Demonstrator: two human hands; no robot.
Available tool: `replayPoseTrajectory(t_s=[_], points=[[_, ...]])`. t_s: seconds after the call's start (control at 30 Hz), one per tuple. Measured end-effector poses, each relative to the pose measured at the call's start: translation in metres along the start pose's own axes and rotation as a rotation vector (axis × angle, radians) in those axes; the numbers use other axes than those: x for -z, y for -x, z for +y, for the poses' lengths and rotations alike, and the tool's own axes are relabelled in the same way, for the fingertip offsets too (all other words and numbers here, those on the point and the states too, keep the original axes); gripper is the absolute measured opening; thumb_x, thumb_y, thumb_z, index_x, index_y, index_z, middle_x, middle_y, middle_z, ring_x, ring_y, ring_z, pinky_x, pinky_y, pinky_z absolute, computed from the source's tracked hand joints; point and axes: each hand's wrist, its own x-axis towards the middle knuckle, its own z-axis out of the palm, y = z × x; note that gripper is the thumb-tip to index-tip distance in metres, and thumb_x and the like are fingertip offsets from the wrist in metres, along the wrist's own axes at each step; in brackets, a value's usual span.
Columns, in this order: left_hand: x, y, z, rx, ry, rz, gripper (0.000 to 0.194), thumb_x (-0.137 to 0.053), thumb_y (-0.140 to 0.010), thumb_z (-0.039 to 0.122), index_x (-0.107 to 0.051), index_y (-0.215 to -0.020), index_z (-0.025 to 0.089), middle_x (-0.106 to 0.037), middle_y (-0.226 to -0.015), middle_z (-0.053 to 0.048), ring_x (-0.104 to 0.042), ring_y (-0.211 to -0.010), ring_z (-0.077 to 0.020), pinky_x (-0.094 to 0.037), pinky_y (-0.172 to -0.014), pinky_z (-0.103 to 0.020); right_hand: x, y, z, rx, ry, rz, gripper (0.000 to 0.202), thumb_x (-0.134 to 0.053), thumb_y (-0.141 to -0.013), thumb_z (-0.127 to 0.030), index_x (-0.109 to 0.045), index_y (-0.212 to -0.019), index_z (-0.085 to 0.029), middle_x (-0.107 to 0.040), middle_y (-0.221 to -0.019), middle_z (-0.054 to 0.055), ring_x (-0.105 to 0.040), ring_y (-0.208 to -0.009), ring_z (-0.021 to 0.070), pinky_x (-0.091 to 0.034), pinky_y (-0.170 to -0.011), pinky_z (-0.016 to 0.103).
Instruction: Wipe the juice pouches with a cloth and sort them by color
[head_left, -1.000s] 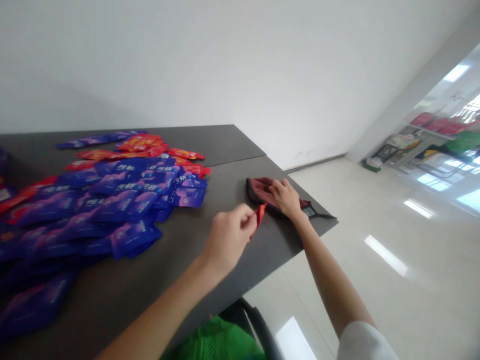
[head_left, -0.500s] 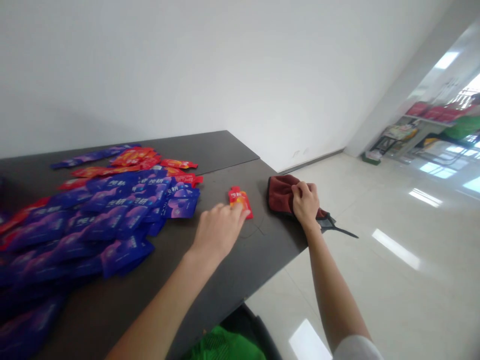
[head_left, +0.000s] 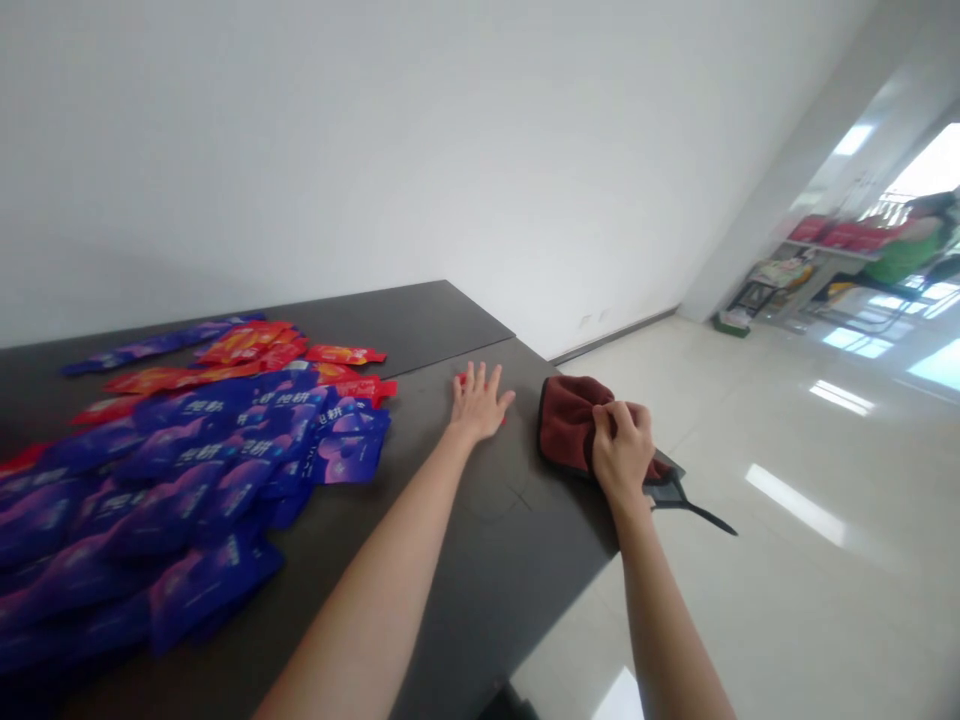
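Press softly with the left hand (head_left: 475, 408), spread wide over the red packet (head_left: 460, 379) (the right hand (head_left: 624, 450) pinches the brown cloth (head_left: 568, 428)).

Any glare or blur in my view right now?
Head view: glare streaks whiten parts of the floor; the window at far right is washed out. Head view, lower left: blue packets look soft. Head view, mid-frame: left hand and brown cloth read fairly clearly.
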Motion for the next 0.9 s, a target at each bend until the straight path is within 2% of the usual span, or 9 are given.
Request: replayPoseTrajectory(t_s=[0.1, 0.17, 0.27, 0.37, 0.43, 0.53, 0.63, 0.73, 0.9], points=[[0.017, -0.013, 0.000, -0.032, -0.042, -0.010, 0.065, -0.029, -0.092, 0.053, -0.020, -0.145, 0.016, -0.016, -0.153, -0.016, -0.014, -0.140, -0.0317, -0.015, -0.110, -0.057, -0.002, -0.002, 0.003, 0.012, 0.019, -0.001, 0.026, -0.044, -0.088, -0.040, -0.061, -0.082, -0.022, -0.054, -0.098, 0.008, -0.052, -0.085, 0.0221, -0.041, -0.075, 0.034], [0.038, -0.017, -0.009, -0.085, -0.083, -0.053, 0.062, -0.030, -0.093, 0.052, -0.021, -0.144, 0.018, -0.019, -0.152, -0.014, -0.022, -0.138, -0.0292, -0.020, -0.110, -0.054, -0.003, -0.003, 0.006, 0.023, 0.018, 0.006, 0.026, -0.045, -0.088, -0.040, -0.062, -0.082, -0.022, -0.054, -0.097, 0.008, -0.051, -0.085, 0.0216, -0.041, -0.075, 0.034], [0.080, -0.017, -0.041, -0.117, -0.174, -0.204, 0.054, -0.039, -0.092, 0.049, -0.036, -0.138, 0.020, -0.044, -0.138, -0.012, -0.046, -0.122, -0.0251, -0.038, -0.100, -0.048, -0.004, -0.004, 0.009, 0.040, 0.000, 0.054, 0.024, -0.048, -0.087, -0.039, -0.062, -0.080, -0.021, -0.054, -0.093, 0.006, -0.052, -0.083, 0.0200, -0.041, -0.073, 0.032], [0.113, -0.013, -0.081, -0.017, -0.321, -0.362, 0.046, -0.053, -0.087, 0.042, -0.048, -0.125, 0.017, -0.054, -0.123, -0.011, -0.055, -0.107, -0.0244, -0.046, -0.090, -0.048, -0.005, -0.004, 0.010, 0.057, -0.011, 0.101, 0.022, -0.051, -0.086, -0.038, -0.062, -0.077, -0.020, -0.053, -0.089, 0.005, -0.052, -0.081, 0.0187, -0.041, -0.073, 0.031], [0.122, -0.008, -0.101, 0.062, -0.411, -0.442, 0.039, -0.055, -0.087, 0.037, -0.053, -0.118, 0.015, -0.056, -0.118, -0.010, -0.057, -0.102, -0.0223, -0.049, -0.086, -0.045, -0.005, -0.003, 0.010, 0.075, -0.005, 0.107, 0.021, -0.052, -0.086, -0.037, -0.062, -0.077, -0.020, -0.053, -0.089, 0.005, -0.051, -0.081, 0.0184, -0.041, -0.073, 0.031], [0.121, -0.001, -0.109, 0.110, -0.492, -0.500, 0.033, -0.055, -0.087, 0.034, -0.055, -0.113, 0.014, -0.058, -0.113, -0.008, -0.059, -0.097, -0.0203, -0.051, -0.081, -0.041, -0.005, -0.003, 0.009, 0.102, 0.004, 0.101, 0.021, -0.052, -0.086, -0.036, -0.063, -0.077, -0.020, -0.053, -0.090, 0.005, -0.051, -0.080, 0.0179, -0.041, -0.073, 0.030], [0.120, 0.009, -0.100, 0.055, -0.510, -0.459, 0.032, -0.055, -0.087, 0.035, -0.056, -0.112, 0.014, -0.059, -0.110, -0.008, -0.059, -0.095, -0.0196, -0.051, -0.080, -0.039, -0.004, -0.002, 0.009, 0.108, 0.007, 0.098, 0.020, -0.052, -0.086, -0.035, -0.063, -0.078, -0.020, -0.054, -0.091, 0.006, -0.052, -0.080, 0.0178, -0.042, -0.073, 0.030], [0.126, 0.017, -0.089, -0.029, -0.491, -0.344, 0.031, -0.054, -0.088, 0.035, -0.056, -0.111, 0.014, -0.059, -0.108, -0.008, -0.059, -0.093, -0.0186, -0.051, -0.080, -0.040, -0.005, -0.002, 0.010, 0.108, 0.015, 0.085, 0.020, -0.052, -0.086, -0.035, -0.064, -0.079, -0.020, -0.055, -0.093, 0.006, -0.053, -0.081, 0.0180, -0.042, -0.073, 0.029], [0.146, 0.004, -0.079, -0.096, -0.412, -0.166, 0.037, -0.031, -0.095, 0.021, -0.044, -0.128, 0.014, -0.058, -0.107, -0.013, -0.060, -0.089, -0.0181, -0.047, -0.072, -0.029, -0.005, -0.001, 0.009, 0.096, 0.021, 0.066, 0.020, -0.051, -0.086, -0.035, -0.063, -0.080, -0.021, -0.056, -0.094, 0.005, -0.054, -0.082, 0.0185, -0.042, -0.074, 0.030]])
